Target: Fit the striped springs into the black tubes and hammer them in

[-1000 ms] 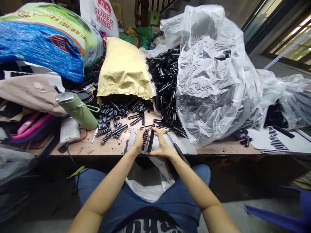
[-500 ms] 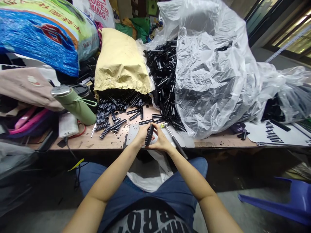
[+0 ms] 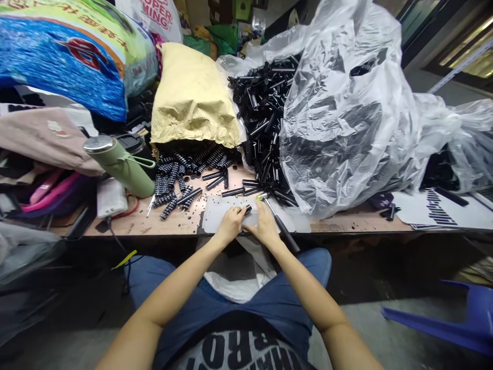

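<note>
Both hands are meeting over a pale grey mat (image 3: 215, 218) at the near edge of the bench (image 3: 339, 226). The left hand (image 3: 230, 226) is curling its grip around a short black tube (image 3: 247, 209), whose end is poking out just past its fingertips; the right hand (image 3: 266, 226) is pressing in from the other side, fingers bent down and touching the left hand, though whether its grip is closing on the tube too is hidden. Just beyond the right grip a screwdriver (image 3: 278, 222) with a yellow-green collar is lying slantwise. Ahead of the left grip, ribbed black-and-white pieces (image 3: 171, 180) are spilling from a yellow paper sack (image 3: 192, 97), with loose black tubes (image 3: 265, 118) heaped further ahead of the right grip beside a crumpled clear plastic bag (image 3: 346, 118). Well off to the left of the left grip a green flask (image 3: 121, 167) is lying tilted, near a white power bank (image 3: 111, 198). Under both wrists a white plastic bag (image 3: 234, 288) is hanging below the bench edge.
</note>
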Motion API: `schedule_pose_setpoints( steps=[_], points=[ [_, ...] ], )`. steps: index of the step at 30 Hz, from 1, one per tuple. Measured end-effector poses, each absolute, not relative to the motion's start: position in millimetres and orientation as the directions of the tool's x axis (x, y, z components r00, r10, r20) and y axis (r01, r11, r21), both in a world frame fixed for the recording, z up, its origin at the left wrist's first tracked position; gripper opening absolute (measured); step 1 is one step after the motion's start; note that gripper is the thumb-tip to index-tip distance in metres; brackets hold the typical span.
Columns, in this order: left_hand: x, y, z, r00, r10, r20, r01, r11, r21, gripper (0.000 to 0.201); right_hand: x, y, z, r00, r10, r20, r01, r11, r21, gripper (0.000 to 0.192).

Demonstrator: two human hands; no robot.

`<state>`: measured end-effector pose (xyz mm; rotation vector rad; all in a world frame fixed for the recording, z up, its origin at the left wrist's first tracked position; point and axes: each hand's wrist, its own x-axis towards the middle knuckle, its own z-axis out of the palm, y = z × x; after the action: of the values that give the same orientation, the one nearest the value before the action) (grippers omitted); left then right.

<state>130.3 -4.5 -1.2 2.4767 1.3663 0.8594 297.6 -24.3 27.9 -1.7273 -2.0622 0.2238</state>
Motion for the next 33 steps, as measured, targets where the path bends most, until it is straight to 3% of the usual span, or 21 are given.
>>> schedule_pose_setpoints(
  steps=[2,4,6,9,14,20,23,26,31,33],
  points=[
    [123.5,-1.6,-3.3,0.503,0.762,0.407,0.722,-0.630,0.287,0.036,322.2,-31.3,35.3,0.096,0.980,0.173,0.977,-0.060,-0.204,0.040],
    [117.3,0.3,-1.2,0.555,0.724,0.410,0.722,-0.664,0.195,0.036,342.2,-38.8,44.6,0.210,0.972,0.105,0.975,-0.201,-0.095,0.021],
    [113.1,0.1,2.5,0.572,0.715,0.402,0.729,-0.668,0.151,0.038,351.1,-48.0,53.0,0.190,0.981,0.041,0.974,-0.183,-0.132,0.022],
    [111.8,-3.8,7.3,0.565,0.746,0.353,0.752,-0.641,0.151,0.042,344.3,-64.8,61.1,0.088,0.995,0.056,0.960,-0.070,-0.270,0.031],
    [130.4,-17.2,10.4,0.505,0.825,0.256,0.805,-0.557,0.207,0.047,323.4,-83.1,79.3,0.032,0.997,-0.071,0.975,-0.046,-0.216,0.029],
    [165.5,-37.1,4.9,0.485,0.843,0.230,0.823,-0.530,0.204,0.067,292.1,-86.3,106.9,-0.067,0.985,0.157,0.869,0.134,-0.476,0.040],
    [166.6,-34.0,2.3,0.506,0.833,0.224,0.812,-0.548,0.202,0.060,273.0,-84.7,97.1,-0.171,0.985,0.016,0.907,0.163,-0.388,0.035],
    [163.8,-22.7,8.6,0.519,0.826,0.221,0.798,-0.561,0.223,0.055,268.4,-81.7,90.0,-0.171,0.980,-0.099,0.953,0.139,-0.268,0.032],
    [152.1,-26.1,40.3,0.399,0.910,0.116,0.862,-0.415,0.291,0.035,300.8,-67.4,95.8,-0.050,0.999,0.000,0.975,0.049,-0.218,0.034],
    [143.9,-31.3,54.1,0.452,0.888,0.084,0.838,-0.455,0.302,0.028,321.3,-57.4,89.1,-0.024,1.000,0.011,0.988,0.025,-0.155,0.032]
  ],
)
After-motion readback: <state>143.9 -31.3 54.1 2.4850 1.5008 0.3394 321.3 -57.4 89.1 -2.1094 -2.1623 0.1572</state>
